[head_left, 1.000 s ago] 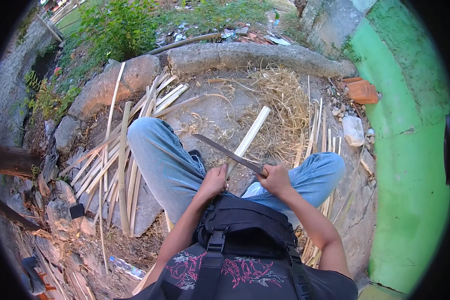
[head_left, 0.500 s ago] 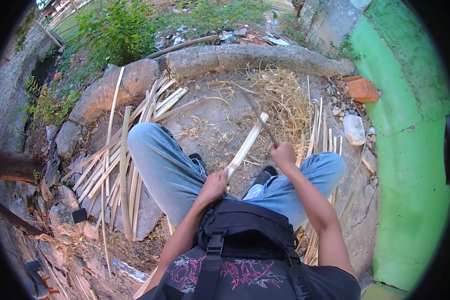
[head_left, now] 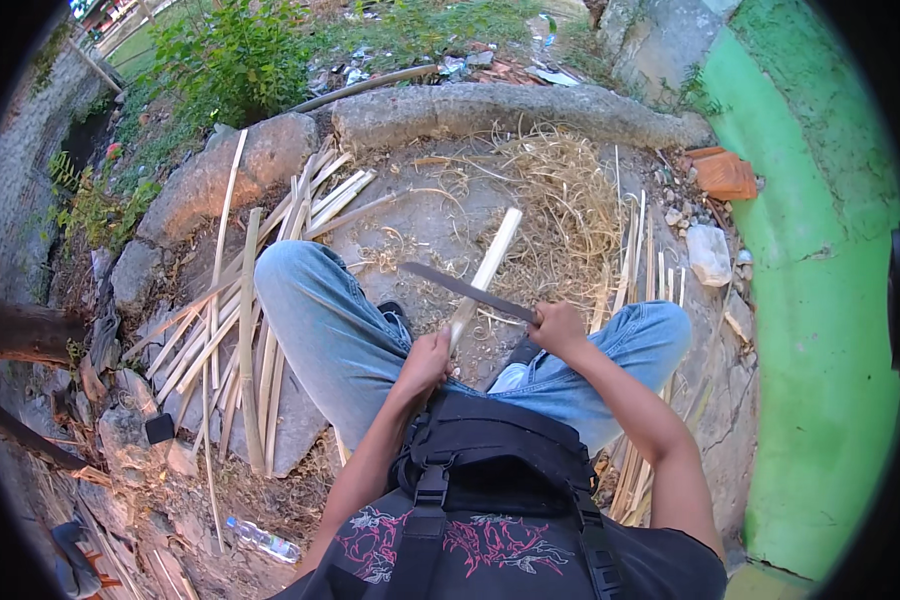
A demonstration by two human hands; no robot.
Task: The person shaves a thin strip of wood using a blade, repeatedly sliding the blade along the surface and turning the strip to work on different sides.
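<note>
My left hand (head_left: 429, 362) grips the lower end of a pale bamboo strip (head_left: 492, 258), which slants up and away between my knees. In my right hand (head_left: 558, 328) is the handle of a long dark knife (head_left: 460, 286). Its blade points left and lies across the strip, a little above my left hand. Whether the edge touches the strip, I cannot tell. Curly bamboo shavings (head_left: 565, 205) lie heaped on the ground past the strip's far end.
Bamboo strips (head_left: 232, 345) lie piled beside my left knee, and more strips (head_left: 630, 250) lie beyond my right knee. A low stone kerb (head_left: 510, 112) runs across the far side. A green wall (head_left: 810, 380) rises at right. A plastic bottle (head_left: 263, 540) lies at lower left.
The knife has swung from pointing away from me to lying leftward across the strip, nearer my left hand. The strip's far end has shifted slightly left and farther away.
</note>
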